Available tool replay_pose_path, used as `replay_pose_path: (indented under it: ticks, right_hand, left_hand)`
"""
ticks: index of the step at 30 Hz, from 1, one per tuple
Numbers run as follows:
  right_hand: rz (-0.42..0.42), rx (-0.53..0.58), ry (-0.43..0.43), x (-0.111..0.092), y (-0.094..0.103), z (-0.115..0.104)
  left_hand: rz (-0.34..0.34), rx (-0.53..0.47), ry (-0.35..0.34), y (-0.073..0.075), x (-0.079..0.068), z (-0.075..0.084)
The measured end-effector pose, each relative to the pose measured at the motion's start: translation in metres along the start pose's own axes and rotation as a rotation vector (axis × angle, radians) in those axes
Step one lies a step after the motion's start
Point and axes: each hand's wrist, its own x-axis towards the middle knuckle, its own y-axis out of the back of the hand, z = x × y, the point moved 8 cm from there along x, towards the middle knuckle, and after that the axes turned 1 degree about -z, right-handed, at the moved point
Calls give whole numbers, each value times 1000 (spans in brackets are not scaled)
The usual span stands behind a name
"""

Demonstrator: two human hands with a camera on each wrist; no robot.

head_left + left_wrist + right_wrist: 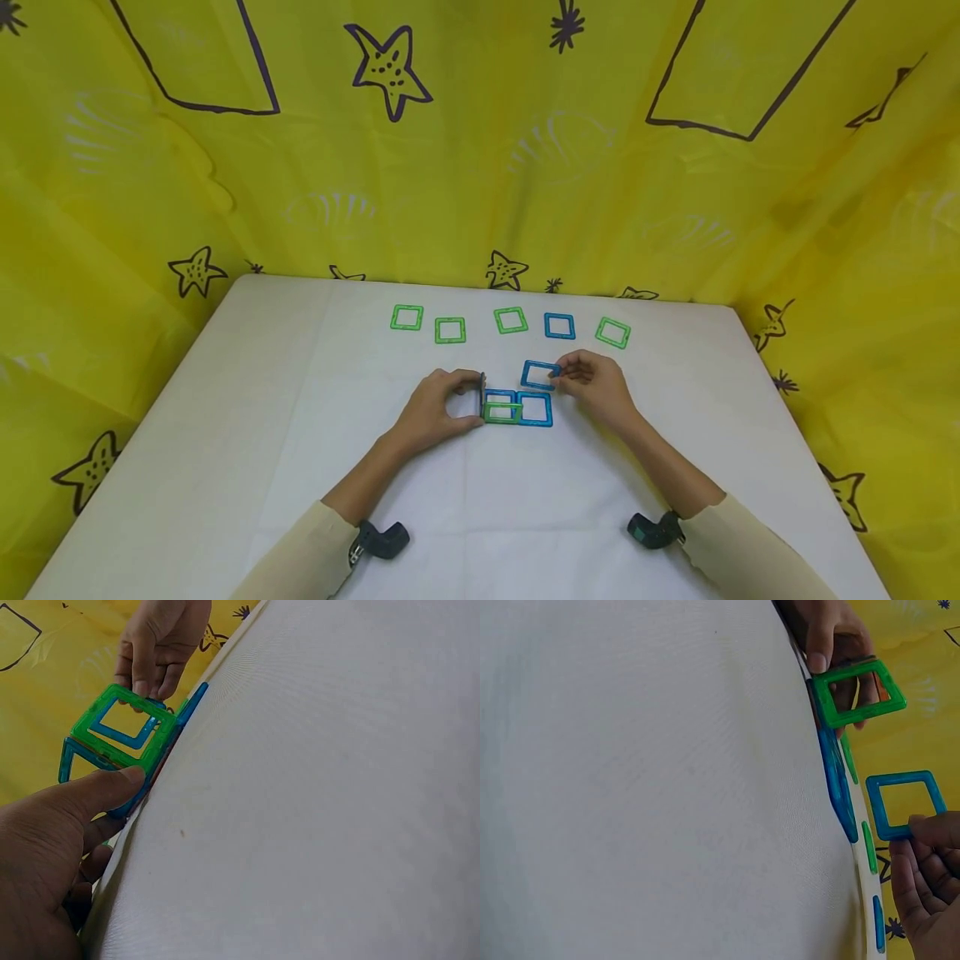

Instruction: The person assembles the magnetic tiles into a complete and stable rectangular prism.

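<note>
Several square magnetic tiles with open middles are joined on the table. Two blue tiles (536, 424) lie flat side by side. Along the near edge of the left one stands a green tile (503, 406). My left hand (435, 407) grips an upright blue tile (64, 759) at the left end of this build, thumb at the near corner and fingers at the far one. My right hand (597, 387) pinches another blue tile (875, 808) by its edge between thumb and fingers. This tile is tilted, just behind the flat right-hand one.
Behind the build lies a row of loose tiles: green tiles (407, 327) (450, 341) at left, a green tile (511, 331) mid-row, then a blue tile (559, 336) and a green tile (627, 333). A yellow patterned curtain (450, 183) surrounds the white table (480, 508).
</note>
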Motion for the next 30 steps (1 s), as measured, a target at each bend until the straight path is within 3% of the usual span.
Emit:
replay_pose_path:
  ticks: [30]
  right_hand:
    - [-40, 21, -2, -34, -3, -3]
  left_hand:
    - [-9, -14, 1, 0, 1, -1]
